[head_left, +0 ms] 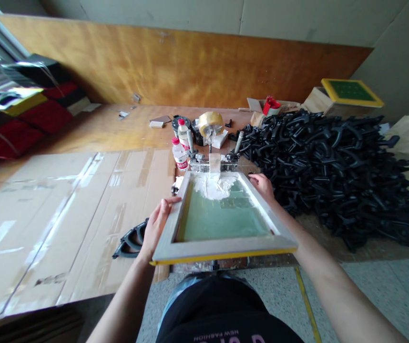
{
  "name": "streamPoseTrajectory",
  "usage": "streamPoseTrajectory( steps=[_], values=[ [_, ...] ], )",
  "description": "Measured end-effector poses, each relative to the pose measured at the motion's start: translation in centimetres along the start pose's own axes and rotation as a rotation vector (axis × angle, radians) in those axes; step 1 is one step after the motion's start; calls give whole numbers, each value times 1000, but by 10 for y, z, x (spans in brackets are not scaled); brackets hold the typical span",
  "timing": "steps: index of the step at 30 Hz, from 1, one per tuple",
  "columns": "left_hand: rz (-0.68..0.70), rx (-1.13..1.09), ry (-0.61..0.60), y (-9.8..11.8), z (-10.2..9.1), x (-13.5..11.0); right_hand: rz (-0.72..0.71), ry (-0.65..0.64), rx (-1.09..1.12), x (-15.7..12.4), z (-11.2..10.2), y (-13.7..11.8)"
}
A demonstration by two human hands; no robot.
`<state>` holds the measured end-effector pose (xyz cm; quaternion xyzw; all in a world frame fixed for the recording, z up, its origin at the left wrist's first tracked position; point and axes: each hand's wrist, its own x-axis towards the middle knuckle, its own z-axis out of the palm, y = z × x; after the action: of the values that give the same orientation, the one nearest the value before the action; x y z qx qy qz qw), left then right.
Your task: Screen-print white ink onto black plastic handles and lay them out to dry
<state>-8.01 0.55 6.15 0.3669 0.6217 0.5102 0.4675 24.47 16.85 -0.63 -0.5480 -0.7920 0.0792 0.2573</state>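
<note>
A screen-printing frame (pixel 222 247) with a pale rim, yellow edge and green mesh is hinged in a metal clamp (pixel 211 164) at its far end, its near end raised. White ink (pixel 213 185) lies on the mesh at the far end. My left hand (pixel 156 225) grips the frame's left rail, thumb on top. On the right rail near the far corner rests my right hand (pixel 261 186), its fingers curled over the edge. A black plastic part (pixel 131 240) lies on the table just left of my left hand.
A big heap of black plastic parts (pixel 336 166) fills the table's right side. Flattened cardboard (pixel 57 214) covers the left. Behind the clamp stand two small bottles (pixel 180 150), a tape roll (pixel 210 124) and a dark tub. Another green screen (pixel 351 91) rests on a box at far right.
</note>
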Motion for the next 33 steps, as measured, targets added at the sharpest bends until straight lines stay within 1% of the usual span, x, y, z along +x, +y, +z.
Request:
streamPoseTrajectory(
  steps=[2, 4, 6, 7, 8, 10, 12, 13, 16, 18, 19, 20, 21, 23, 24, 26, 29, 31, 33],
  values=[
    [-113, 59, -61, -27, -6, -11, -9, 61, 40, 24, -5, -9],
    [-185, 54, -78, -54, -7, -15, -128, 65, 49, 45, -1, -34],
    [-221, 44, -70, -77, -3, -15, -263, -18, -11, 60, 12, -64],
    [-230, 44, -61, -86, -1, -13, -297, -80, -53, 64, 20, -77],
    [-234, 42, -57, -93, 1, -11, -309, -144, -94, 65, 27, -87],
    [-241, 30, -64, -102, 2, -6, -305, -253, -151, 61, 40, -97],
    [-254, 14, -88, -108, 1, -3, -330, -312, -168, 46, 45, -98],
    [-259, 8, -100, -110, 0, -3, -374, -331, -163, 36, 44, -97],
    [-259, 3, -119, -115, -4, -2, -599, -392, -98, 9, 30, -90],
    [-247, 11, -115, -116, -4, -2, -723, -456, -27, 2, 19, -87],
    [-240, 10, -111, -115, -4, -2, -746, -485, 4, 2, 15, -87],
    [-234, 6, -106, -114, -3, -3, -739, -498, 25, 4, 13, -87],
    [-231, -1, -101, -111, -2, -3, -704, -484, 32, 7, 14, -87],
    [-234, -5, -85, -104, 0, -5, -617, -392, 9, 9, 19, -88],
    [-240, -5, -76, -100, 0, -6, -596, -337, -6, 6, 23, -87],
    [-253, 0, -65, -92, 2, -8, -619, -270, -11, -3, 28, -85],
    [-265, 12, -61, -83, 2, -11, -702, -297, 49, -12, 27, -82],
    [-262, 12, -64, -77, 1, -12, -672, -315, 78, -2, 24, -85],
    [-258, 5, -86, -67, -2, -14, -578, -287, 84, 23, 22, -90]
  ],
)
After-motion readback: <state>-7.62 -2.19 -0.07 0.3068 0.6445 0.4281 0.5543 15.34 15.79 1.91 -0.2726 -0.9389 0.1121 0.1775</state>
